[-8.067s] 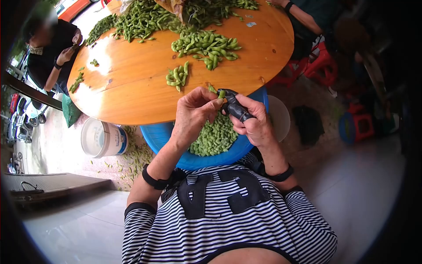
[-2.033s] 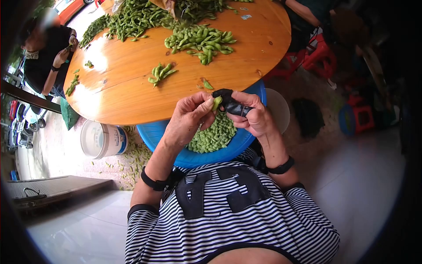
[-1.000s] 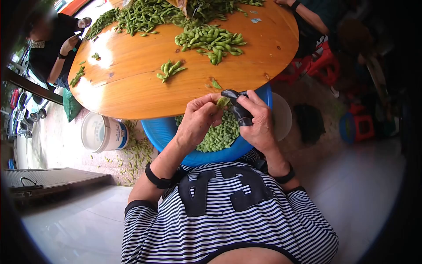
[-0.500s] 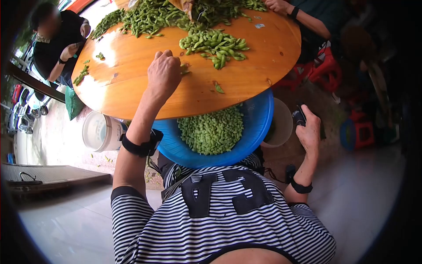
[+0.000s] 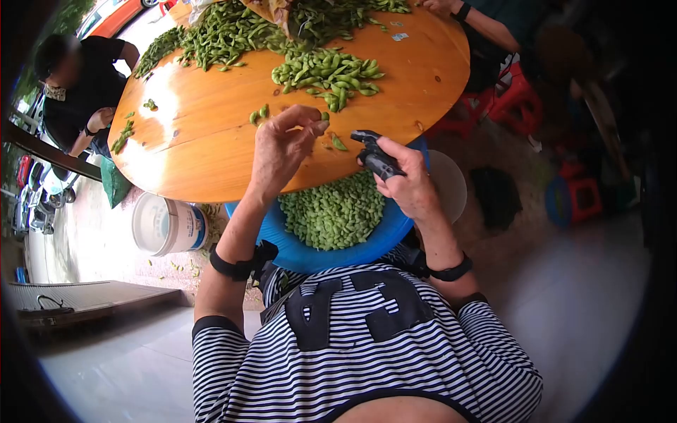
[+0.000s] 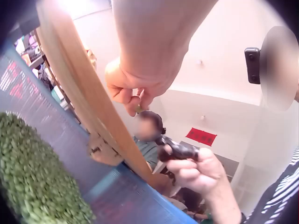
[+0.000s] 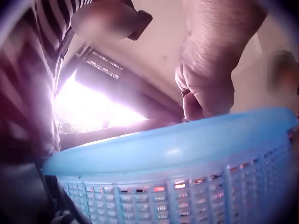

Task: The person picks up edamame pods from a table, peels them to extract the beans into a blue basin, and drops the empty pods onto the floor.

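Note:
Over the near part of the wooden table (image 5: pixel 211 158), the left hand (image 5: pixel 285 151) pinches a green pod (image 5: pixel 324 116) between thumb and fingers. To its right the right hand (image 5: pixel 409 180) grips a black tool (image 5: pixel 381 163), tip toward the table. A few pods (image 5: pixel 259 114) lie beyond the left hand, and one pod (image 5: pixel 338 143) lies between the hands. Below the edge stands a blue basket (image 5: pixel 397 229) of green beans (image 5: pixel 331 215). The left wrist view shows the tool (image 6: pixel 180 150) in the right hand (image 6: pixel 201 175); in the right wrist view the right hand (image 7: pixel 208 88) is above the basket rim (image 7: pixel 173 149).
A pod pile (image 5: pixel 328 70) and a larger heap (image 5: pixel 233 35) lie farther back. A white bucket (image 5: pixel 169 224) stands at left, a pale tub (image 5: pixel 449 187) right of the basket. One person (image 5: pixel 74 92) sits at left; another person's arm (image 5: pixel 486 32) reaches in at right.
The left hand went to the pods on the table and has drawn back with one. The right hand moved out to the right with the tool, then returned beside the left.

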